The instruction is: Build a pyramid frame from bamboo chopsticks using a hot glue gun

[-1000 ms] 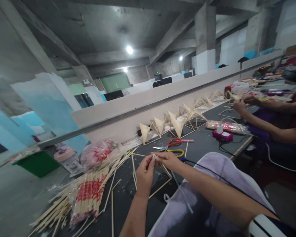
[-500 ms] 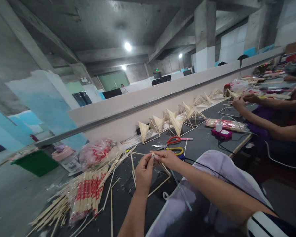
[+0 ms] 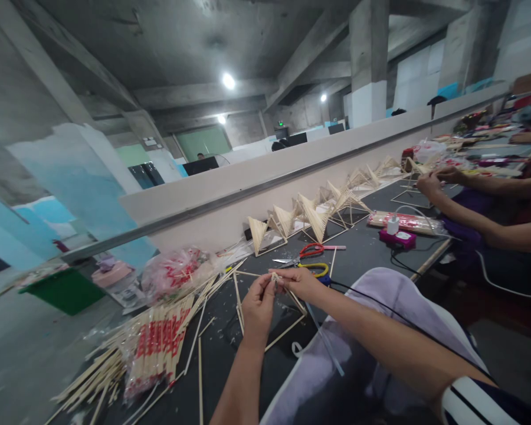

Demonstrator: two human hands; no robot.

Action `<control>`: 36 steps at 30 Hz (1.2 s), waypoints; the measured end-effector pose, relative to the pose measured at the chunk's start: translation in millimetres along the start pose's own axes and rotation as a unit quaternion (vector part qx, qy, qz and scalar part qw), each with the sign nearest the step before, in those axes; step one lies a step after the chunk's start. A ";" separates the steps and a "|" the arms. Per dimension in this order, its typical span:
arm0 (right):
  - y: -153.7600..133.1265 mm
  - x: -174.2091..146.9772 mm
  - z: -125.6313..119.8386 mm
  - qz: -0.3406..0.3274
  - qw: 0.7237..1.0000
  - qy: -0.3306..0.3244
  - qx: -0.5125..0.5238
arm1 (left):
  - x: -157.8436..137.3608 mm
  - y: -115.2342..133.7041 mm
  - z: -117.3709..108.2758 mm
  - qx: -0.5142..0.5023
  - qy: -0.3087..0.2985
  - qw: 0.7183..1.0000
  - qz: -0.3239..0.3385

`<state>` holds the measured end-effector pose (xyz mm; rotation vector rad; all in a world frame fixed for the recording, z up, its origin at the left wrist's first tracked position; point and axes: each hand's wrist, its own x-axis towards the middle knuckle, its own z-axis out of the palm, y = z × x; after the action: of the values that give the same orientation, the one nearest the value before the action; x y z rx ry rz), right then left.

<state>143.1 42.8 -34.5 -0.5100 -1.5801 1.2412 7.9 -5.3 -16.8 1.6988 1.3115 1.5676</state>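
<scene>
On dark surface [image 3: 219, 357]: thin-stick frame [image 3: 285, 334] set, scissors [image 3: 292, 261] laid just beyond. Small pale piece [image 3: 275, 277], seemingly frame's upper corner, pinched between fingertips of left hand [image 3: 259, 300] and right hand [image 3: 300, 284]. Joint probably best held still, pressed lightly; thin wood could twist.

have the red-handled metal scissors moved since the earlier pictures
No; judged against the long cream partition wall, the red-handled metal scissors keep the same place.
</scene>
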 end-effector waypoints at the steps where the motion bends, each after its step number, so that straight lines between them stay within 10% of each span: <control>1: 0.4 0.2 0.0 0.001 1.000 -0.001 0.000 | -0.1 0.0 0.1 0.000 0.001 1.000 0.000; 36: -7.5 -2.2 1.5 0.002 1.000 0.004 -0.028 | -1.1 0.3 0.5 0.015 0.004 1.000 0.007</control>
<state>144.5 37.5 -28.8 -0.5529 -1.6124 1.1987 8.6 -6.3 -17.2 1.7247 1.3365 1.5715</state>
